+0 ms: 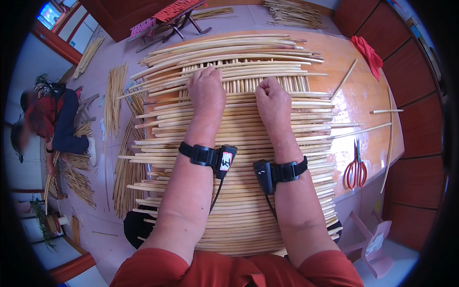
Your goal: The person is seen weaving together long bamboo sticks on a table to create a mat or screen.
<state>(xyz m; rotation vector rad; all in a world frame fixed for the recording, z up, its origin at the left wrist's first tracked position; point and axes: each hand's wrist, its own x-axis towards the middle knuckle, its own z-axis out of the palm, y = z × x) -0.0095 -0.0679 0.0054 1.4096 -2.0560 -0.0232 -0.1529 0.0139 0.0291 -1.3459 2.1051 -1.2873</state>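
Note:
A wide mat of pale peeled wooden rods [244, 191] lies before me, its rods running left to right. Toward its far part, a band of upright crosswise rods [244, 86] shows between the long ones. My left hand [207, 93] is closed, its fingers curled over the rods at the left of this band. To its right, my right hand [274, 98] is closed in a fist at the near edge of the band, over a rod. The undersides of both hands are hidden. More loose long rods [229, 48] lie across the far end.
Red-handled scissors [355, 167] lie on the shiny orange table [354, 143] at right, near a few stray rods. A red cloth [368, 56] hangs at its far right edge. Rod bundles [114, 98] cover the floor at left, where another person [52, 119] crouches. A pink chair [375, 244] stands lower right.

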